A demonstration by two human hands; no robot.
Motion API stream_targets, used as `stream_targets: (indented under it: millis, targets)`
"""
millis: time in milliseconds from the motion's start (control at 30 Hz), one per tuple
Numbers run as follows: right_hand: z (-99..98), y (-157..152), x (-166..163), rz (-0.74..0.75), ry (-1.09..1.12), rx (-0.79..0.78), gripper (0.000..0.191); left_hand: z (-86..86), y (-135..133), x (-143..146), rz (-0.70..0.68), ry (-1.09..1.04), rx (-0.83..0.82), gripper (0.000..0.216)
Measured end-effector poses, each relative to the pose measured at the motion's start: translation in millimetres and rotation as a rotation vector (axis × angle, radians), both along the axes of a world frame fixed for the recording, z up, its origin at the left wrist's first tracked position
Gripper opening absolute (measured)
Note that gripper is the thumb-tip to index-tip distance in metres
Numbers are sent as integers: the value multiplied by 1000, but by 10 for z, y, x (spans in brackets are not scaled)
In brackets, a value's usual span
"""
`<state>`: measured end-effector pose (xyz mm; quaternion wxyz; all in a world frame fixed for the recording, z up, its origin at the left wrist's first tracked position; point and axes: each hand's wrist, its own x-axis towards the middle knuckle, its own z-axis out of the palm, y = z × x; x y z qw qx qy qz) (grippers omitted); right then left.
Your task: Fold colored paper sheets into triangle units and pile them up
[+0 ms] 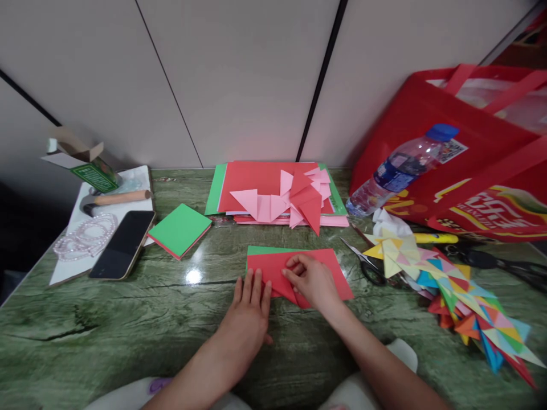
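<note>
A red sheet of paper lies on the table in front of me, with the edge of a green sheet showing behind it. My left hand rests flat, its fingertips on the red paper's lower left edge. My right hand pinches a lower flap of the red paper between thumb and fingers, and the flap is lifted and folded over. Beyond lies a stack of coloured paper topped with pink and red folded pieces. To the left sits a square stack of green paper.
At the left are a phone, a beaded string, a wooden-handled tool and a small open box. At the right are scissors, a folded-paper chain, a bottle and a red bag.
</note>
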<state>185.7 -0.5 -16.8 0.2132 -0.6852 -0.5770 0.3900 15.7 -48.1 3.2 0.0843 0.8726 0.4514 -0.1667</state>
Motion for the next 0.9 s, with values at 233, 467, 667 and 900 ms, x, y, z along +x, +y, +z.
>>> stream_targets:
  millis: [233,467,667,900]
  targets:
    - [-1,1,-1,-6,-35,21,11,54,23,15,35,24,-25,91]
    - [19,4,-6,27,-45,32,9,143,20,-1,78,-14,-3,83]
    - [76,0,-15,85,-86,54,4,250,60,-20,50,-30,0,73]
    - [93,11,-21,142,-167,94,5,251,149,28,50,-30,5,65]
